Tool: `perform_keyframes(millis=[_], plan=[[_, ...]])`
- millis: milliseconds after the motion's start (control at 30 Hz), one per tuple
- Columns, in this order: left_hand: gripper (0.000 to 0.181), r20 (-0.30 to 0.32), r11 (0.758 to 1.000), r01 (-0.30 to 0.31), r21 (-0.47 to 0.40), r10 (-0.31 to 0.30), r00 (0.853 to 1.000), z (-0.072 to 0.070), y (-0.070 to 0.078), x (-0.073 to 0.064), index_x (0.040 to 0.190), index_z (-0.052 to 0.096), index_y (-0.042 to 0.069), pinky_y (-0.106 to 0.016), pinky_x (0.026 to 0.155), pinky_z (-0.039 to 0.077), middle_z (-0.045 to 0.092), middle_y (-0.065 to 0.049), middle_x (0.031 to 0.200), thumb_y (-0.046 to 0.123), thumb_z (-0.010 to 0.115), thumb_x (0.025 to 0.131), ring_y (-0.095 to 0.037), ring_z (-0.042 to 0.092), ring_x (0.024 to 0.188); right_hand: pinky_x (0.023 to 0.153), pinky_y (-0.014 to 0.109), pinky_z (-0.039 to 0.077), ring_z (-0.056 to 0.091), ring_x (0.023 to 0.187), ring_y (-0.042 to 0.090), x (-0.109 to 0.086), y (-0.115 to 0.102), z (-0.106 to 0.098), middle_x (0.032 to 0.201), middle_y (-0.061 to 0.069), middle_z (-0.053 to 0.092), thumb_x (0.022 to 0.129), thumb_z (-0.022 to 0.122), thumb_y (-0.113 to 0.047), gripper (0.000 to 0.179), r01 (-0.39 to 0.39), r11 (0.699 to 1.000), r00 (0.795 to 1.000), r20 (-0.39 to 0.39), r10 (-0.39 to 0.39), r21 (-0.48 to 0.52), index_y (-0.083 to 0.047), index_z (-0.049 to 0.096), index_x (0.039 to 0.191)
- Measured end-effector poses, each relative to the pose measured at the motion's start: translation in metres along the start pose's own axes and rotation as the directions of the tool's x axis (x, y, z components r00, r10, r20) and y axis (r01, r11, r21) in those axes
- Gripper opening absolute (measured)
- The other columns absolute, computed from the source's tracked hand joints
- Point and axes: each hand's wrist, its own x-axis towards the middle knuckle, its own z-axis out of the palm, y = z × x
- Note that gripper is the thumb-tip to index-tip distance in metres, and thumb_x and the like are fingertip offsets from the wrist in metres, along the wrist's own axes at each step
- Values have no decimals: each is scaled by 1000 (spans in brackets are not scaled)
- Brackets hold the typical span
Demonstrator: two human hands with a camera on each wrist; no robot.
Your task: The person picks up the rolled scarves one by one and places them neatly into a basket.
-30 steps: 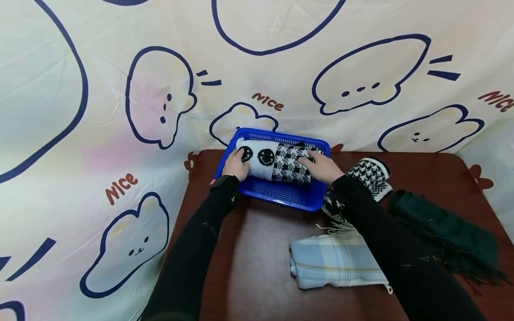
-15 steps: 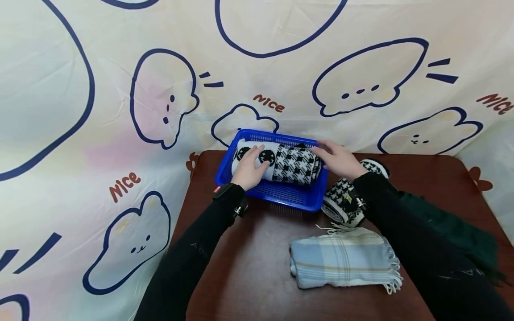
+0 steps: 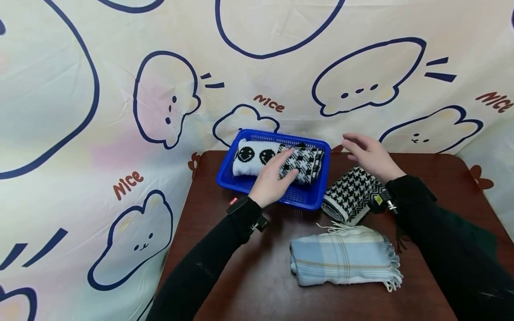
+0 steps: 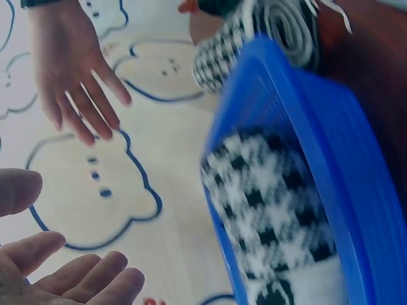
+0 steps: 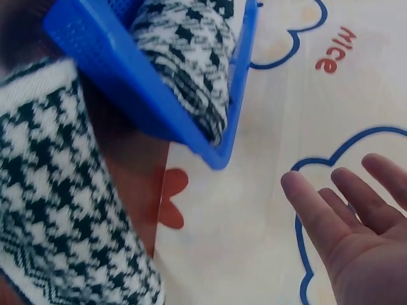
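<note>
Contents and surroundings of a blue rectangular plastic basket point(image 3: 305, 203)

White knitted roll with black smiling faces and a black-and-white checked end point(image 3: 254, 164): lay lengthwise inside the basket.

Left hand point(image 3: 271, 183): was raised over the basket's near side, apart from the roll; its fingers were extended, thumb spread, and held nothing.

Right hand point(image 3: 371, 157): was raised beyond the basket's right end; its fingers were loosely extended and gripped nothing.

Black-and-white houndstooth knitted roll point(image 3: 349, 194): rested just right of the basket on a reddish-brown table point(image 3: 249, 276).

Pale blue plaid fringed cloth, folded point(image 3: 343, 258): lay in front of the basket, toward the right.

Dark green cloth point(image 3: 475, 232): lay well right of the basket, mostly hidden by a black sleeve point(image 3: 433, 236).

Cream wall hanging with dark blue cartoon outlines point(image 3: 297, 76): hung behind the basket.
</note>
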Motion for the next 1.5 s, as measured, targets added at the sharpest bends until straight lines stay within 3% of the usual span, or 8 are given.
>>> perform_keyframes(millis=[133,400,667,900,1033,1200,1333,1500], plan=[[61,28,999,-36,-22,37,999,16,13,-3,169,35,20,-38,130,26,35,-6,173,29,57,113,-20,30,161,99,11,50,43,150,39,-5,11,-11,173,20,28,112,41,-58,79,-15,1000,1000,-12,15,8,-9,24,171],[60,102,996,-24,-90,33,994,50,34,-12,169,34,22,-32,127,30,36,-4,173,29,56,114,-19,38,157,119,48,40,39,151,45,-8,27,-28,174,24,23,113,35,-58,78,-55,998,998,-19,54,-34,-9,19,172],[59,141,976,42,-215,-12,990,90,45,-15,169,34,29,-26,117,41,44,-1,168,35,55,114,-15,48,149,106,22,49,37,153,46,-10,46,-46,174,25,23,110,37,-63,84,-93,994,995,-51,90,-54,-8,20,172],[57,132,954,124,-274,-90,987,122,46,-17,167,39,29,-27,114,45,48,3,165,38,56,113,-12,51,146,114,48,42,37,150,50,-16,67,-52,174,28,19,111,35,-61,84,-110,991,993,-43,107,-73,-7,16,172],[56,116,929,164,-331,-132,984,133,45,-20,166,41,27,-24,114,44,48,3,165,34,57,113,-12,51,146,100,22,55,40,148,50,-17,74,-53,173,30,20,111,34,-61,84,-115,989,993,-52,110,-92,-4,19,171],[56,101,897,230,-377,-207,973,145,44,-25,165,43,27,-22,112,45,49,3,165,34,60,112,-12,52,146,78,2,45,42,145,51,-17,81,-54,172,32,19,112,34,-61,84,-124,987,992,-51,120,-102,-2,19,170],[56,95,872,289,-394,-274,957,154,42,-28,163,46,25,-21,109,47,54,0,160,36,61,111,-10,55,142,97,27,53,44,142,54,-16,89,-54,172,32,18,111,34,-62,86,-127,985,991,-53,121,-121,-2,19,170],[55,93,832,360,-422,-355,930,165,42,-29,160,52,22,-22,106,50,63,-3,151,39,63,109,-10,63,132,111,67,41,42,141,58,-15,98,-53,169,36,21,110,35,-65,90,-139,980,989,-65,131,-143,0,21,169]])
